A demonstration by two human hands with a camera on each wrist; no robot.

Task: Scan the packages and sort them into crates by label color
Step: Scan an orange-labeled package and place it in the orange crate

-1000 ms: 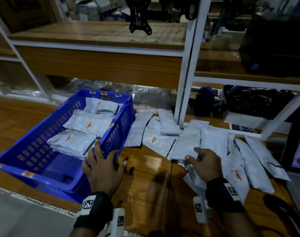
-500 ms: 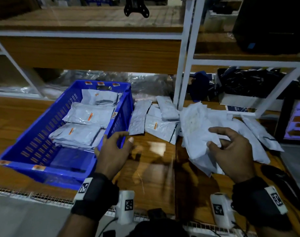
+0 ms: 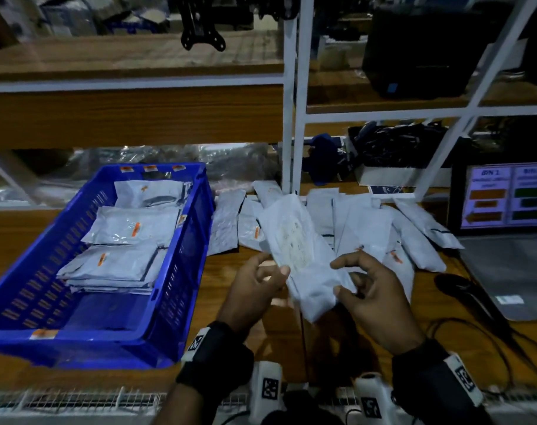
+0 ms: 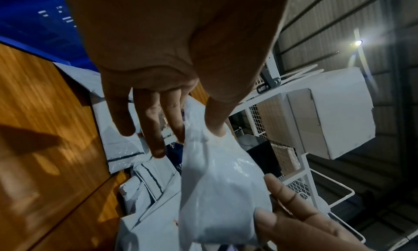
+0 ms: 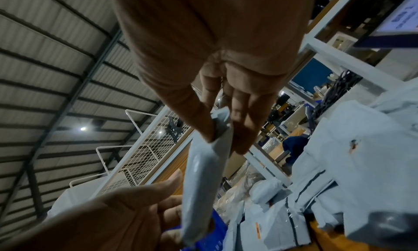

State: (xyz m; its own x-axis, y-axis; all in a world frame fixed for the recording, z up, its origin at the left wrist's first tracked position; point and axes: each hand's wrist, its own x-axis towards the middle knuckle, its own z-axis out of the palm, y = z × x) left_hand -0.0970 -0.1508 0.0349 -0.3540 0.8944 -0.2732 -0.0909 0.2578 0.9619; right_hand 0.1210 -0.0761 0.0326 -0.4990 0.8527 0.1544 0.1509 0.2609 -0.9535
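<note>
While held: soft grey plastic mailer package (image 3: 304,265) is up between both hands, above the wooden desk (image 3: 255,342).
Left hand (image 3: 255,289): pinches its near-left edge.
Right hand (image 3: 374,305): grips the lower-right end.
Do well: turn it flat — find the coloured label, then scan.
Blue plastic crate (image 3: 181,271): left of the left hand.

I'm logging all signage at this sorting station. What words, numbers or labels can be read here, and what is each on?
"BIN 1": heading of the left column on the screen at the right of the bench.
The right column's heading probably begins "BIN", but it is too blurred to confirm.
The coloured bars beneath: text unreadable.
The printed face of the package that both hands hold: too faint.
The orange stickers on the blue crate: too small.
</note>
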